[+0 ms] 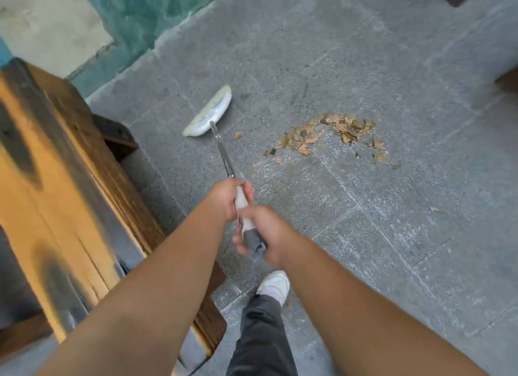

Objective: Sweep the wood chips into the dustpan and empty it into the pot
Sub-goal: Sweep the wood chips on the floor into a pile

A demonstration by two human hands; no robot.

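Observation:
A white broom (210,113) with pale bristles has its head on the grey stone floor, left of a loose pile of brown wood chips (330,133). Its metal shaft runs back to a white and grey handle. My left hand (224,199) grips the handle higher up the shaft, and my right hand (263,233) grips the grey end just below it. The broom head lies about a broom's width left of the nearest chips. No dustpan or pot is in view.
A wooden bench (64,196) with dark scorch marks stands along the left. My white shoe (276,286) and grey trouser leg are below my hands. A teal wall base (145,20) edges the far left of the floor. Stray chips (434,209) lie to the right.

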